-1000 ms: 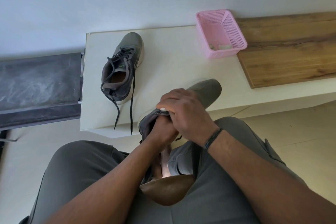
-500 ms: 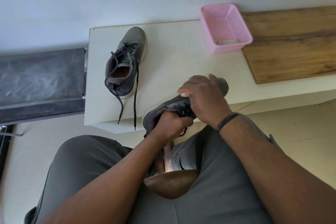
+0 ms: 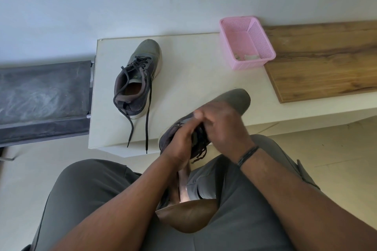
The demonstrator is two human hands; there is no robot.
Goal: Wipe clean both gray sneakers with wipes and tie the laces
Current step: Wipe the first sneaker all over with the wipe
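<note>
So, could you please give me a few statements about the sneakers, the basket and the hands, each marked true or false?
1. The sneaker on the table has untied laces. True.
2. The pink basket sits on the floor. False: it is on the white table.
3. Both hands, left and right, hold the second sneaker. True.
4. The held sneaker's toe points toward the person. False: it points away.
</note>
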